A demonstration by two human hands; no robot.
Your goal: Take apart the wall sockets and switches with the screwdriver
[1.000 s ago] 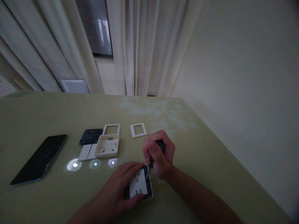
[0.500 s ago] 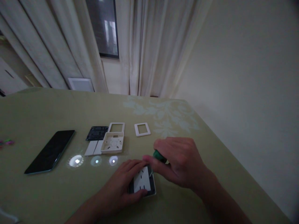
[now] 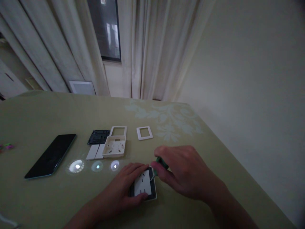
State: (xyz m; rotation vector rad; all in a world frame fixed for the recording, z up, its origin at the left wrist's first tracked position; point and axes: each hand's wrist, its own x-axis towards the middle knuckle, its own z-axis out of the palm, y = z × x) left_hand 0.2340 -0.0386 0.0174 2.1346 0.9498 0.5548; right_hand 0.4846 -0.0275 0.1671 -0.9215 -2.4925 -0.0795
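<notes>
A wall socket (image 3: 143, 183) with a white slotted face and a dark surround lies near the table's front. Gripping it from the left is my left hand (image 3: 126, 186), thumb at the near edge and fingers over the far edge. My right hand (image 3: 182, 168) is closed around the green handle of a screwdriver (image 3: 162, 162). The screwdriver leans over the socket's right side, its shaft tip meeting the seam between white face and dark surround. My fingers cover part of the handle.
Left of centre lie a white back box (image 3: 114, 147), a white frame (image 3: 118, 130), a dark plate (image 3: 98, 136) and white panels (image 3: 95, 152). Another white frame (image 3: 144, 133) sits to the right of them. A black phone (image 3: 51, 156) lies at left. The wall (image 3: 257, 111) borders the table's right side.
My right hand has dipped slightly and turned, tilting the screwdriver over the socket. My left hand keeps its grip, and the socket has shifted slightly left in view.
</notes>
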